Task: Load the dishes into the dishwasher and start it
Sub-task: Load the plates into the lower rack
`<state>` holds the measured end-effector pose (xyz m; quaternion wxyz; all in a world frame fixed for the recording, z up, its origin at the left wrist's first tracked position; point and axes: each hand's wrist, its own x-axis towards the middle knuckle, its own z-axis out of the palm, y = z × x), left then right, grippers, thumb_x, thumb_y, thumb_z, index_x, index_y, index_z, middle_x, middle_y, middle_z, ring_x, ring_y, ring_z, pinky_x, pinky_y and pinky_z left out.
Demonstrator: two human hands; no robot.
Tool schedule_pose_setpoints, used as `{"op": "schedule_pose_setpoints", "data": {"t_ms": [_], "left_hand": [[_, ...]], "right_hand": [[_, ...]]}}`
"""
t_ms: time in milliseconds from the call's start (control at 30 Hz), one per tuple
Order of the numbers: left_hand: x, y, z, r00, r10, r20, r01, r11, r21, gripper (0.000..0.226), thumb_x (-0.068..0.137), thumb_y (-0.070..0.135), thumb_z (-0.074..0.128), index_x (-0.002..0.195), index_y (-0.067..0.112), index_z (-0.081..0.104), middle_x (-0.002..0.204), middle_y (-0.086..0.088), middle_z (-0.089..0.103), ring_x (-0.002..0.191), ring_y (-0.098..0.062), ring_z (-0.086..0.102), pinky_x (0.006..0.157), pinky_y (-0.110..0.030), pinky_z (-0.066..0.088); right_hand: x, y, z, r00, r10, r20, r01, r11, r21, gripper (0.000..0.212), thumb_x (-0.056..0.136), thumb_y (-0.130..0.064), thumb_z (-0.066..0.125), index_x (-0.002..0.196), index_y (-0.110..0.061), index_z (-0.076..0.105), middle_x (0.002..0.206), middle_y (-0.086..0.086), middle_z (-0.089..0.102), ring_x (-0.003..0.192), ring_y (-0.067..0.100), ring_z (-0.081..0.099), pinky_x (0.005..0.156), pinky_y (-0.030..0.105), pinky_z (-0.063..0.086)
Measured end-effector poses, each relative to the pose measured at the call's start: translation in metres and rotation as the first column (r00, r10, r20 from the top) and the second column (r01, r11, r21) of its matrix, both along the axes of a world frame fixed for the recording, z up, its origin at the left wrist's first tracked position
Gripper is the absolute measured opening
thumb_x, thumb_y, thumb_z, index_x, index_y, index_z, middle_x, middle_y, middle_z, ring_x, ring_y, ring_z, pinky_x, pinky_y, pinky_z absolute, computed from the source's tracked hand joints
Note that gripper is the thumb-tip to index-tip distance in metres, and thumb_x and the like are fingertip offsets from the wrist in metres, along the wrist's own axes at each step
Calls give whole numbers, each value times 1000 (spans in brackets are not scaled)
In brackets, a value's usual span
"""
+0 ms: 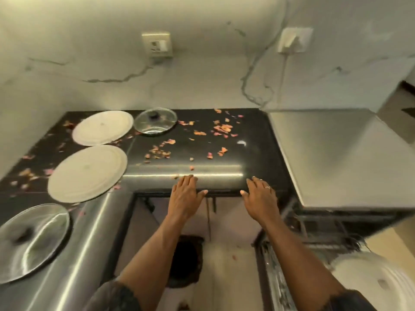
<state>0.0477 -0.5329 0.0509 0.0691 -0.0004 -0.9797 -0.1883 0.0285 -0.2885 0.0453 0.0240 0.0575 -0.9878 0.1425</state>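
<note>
Both forearms rise from the lower edge, dark sleeves at the elbows, and converge slightly toward the counter. Left hand and right hand lie palm down on its rounded front edge, fingers straight and pointing toward the wall. Neither holds anything. A ring shows on the right hand.

At lower right, stacked white dishes, blurred, sit in the dishwasher rack. The rack projects toward the camera from under the dishwasher's steel top.

On the counter's left wing, the items lie flat in a row running away from the camera:
- steel lid, dark knob upward
- near white plate
- far white plate
- glass lid, knob upward, just beside the far plate

All are round, so none has a long axis.

Petal-like scraps are scattered across the counter.
</note>
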Motion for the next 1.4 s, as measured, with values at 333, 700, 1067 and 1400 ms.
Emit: {"op": "schedule_pose_setpoints", "data": {"t_ms": [333,700,1067,1400], "left_hand": [[-5,-214,18,956,293,19,-293,956,-8,57,93,53,56,137,16,51,141,-3,50,134,-24,40,110,-39,35],[14,-353,19,793,591,147,-596,803,-16,59,97,54,51,144,19,44,154,-3,41,145,-24,31,116,-43,29],[-22,-386,1,439,802,404,-891,447,80,69,95,57,53,146,12,40,152,-13,41,138,-34,37,112,-45,35],[-32,-421,-14,224,793,566,-972,221,76,75,89,60,57,144,14,38,147,-13,47,136,-36,41,108,-50,40]], "right_hand": [[-68,-238,25,946,323,11,-323,946,-16,45,102,-38,51,143,-19,48,154,10,42,142,29,39,115,44,34],[-137,-400,37,837,537,106,-538,843,-22,51,104,-41,46,151,-22,40,163,6,29,150,28,27,121,47,26],[-203,-485,36,660,641,392,-655,746,-118,55,100,-43,55,148,-17,46,153,8,41,141,29,41,115,41,35],[-231,-534,0,652,520,552,-485,845,-225,73,95,-53,58,152,-14,37,157,13,38,143,35,36,114,44,34]]}}
